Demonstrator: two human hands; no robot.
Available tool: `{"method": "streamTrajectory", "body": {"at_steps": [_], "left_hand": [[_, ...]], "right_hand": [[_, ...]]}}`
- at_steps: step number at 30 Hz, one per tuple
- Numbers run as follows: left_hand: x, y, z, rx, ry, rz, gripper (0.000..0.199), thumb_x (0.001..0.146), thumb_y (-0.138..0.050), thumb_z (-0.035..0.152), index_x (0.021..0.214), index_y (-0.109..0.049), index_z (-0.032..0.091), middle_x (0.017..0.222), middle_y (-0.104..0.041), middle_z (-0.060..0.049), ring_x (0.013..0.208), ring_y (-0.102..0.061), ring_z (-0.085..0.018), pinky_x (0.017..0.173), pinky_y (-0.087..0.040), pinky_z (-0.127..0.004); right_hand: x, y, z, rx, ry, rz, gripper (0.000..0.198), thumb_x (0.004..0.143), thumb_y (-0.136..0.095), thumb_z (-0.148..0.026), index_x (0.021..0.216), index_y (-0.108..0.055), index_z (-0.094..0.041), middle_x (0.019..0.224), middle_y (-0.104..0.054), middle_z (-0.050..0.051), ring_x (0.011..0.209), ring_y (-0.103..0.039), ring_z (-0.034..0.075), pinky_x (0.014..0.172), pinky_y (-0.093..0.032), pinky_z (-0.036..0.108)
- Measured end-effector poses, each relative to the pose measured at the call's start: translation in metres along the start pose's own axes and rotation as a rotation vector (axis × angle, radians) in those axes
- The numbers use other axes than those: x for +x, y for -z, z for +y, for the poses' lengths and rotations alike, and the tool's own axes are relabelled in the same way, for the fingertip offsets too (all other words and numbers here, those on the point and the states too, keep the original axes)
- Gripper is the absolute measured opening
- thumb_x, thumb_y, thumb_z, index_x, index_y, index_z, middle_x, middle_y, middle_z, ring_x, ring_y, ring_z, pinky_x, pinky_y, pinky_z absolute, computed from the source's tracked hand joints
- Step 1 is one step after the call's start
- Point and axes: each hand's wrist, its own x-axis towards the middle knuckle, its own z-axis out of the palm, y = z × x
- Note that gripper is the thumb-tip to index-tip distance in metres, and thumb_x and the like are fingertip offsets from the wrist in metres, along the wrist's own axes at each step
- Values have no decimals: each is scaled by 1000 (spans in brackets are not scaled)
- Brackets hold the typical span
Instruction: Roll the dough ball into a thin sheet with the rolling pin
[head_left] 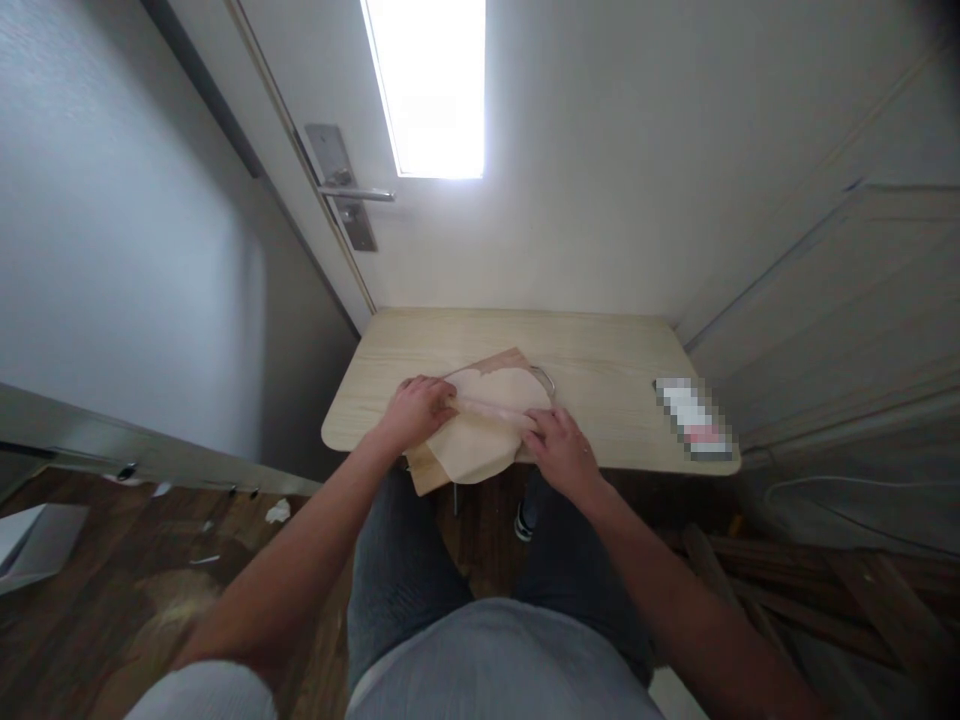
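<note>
A pale beige round sheet (480, 440), which looks like thin dough or cloth, lies on a brown board (424, 474) at the front edge of a small light-wood table (607, 360). Across the sheet lies a thin pale pink rod (491, 408), like a rolling pin. My left hand (416, 408) is closed on its left end. My right hand (562, 450) presses on its right end. A curved metal ring (547, 379) shows just behind the sheet, partly hidden by it.
A small blurred-out white and red object (694, 418) lies near the table's right front corner. Behind the table stands a white door with a metal lever handle (352, 190). Paper scraps (277, 511) litter the dark wood floor at left; wooden slats (795, 580) lie at right.
</note>
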Motion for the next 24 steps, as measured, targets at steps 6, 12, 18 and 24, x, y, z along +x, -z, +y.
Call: {"method": "streamTrajectory", "body": {"at_steps": [6,12,18,24], "left_hand": [[-22,-44,36,-120,131,244,41,93,-60,44,128,-58,23,134,-64,-10,128,-55,-27,112,-39,-43],[-24,-50,25,-77,82,224,62,90,-63,54,142,-49,23,152,-51,-13,141,-45,-27,119,-31,-45],[-7,-31,-1,-53,17,101,61,85,-69,57,137,-56,26,147,-57,-9,138,-47,-28,119,-29,-47],[10,-18,-26,-83,-77,36,65,80,-74,57,134,-59,25,145,-59,-8,136,-51,-29,116,-35,-44]], "right_hand": [[4,9,39,178,93,-94,33,97,-52,-38,123,-63,-21,117,-63,9,115,-59,24,106,-45,40],[-3,5,29,157,78,-124,32,97,-52,-39,123,-62,-22,121,-64,10,112,-61,25,98,-48,40],[-12,3,9,92,26,-115,29,98,-53,-39,118,-62,-21,115,-66,8,105,-63,23,90,-48,33],[-21,-9,-22,93,-25,-141,27,98,-52,-38,116,-61,-19,106,-68,9,95,-64,23,83,-46,33]]}}
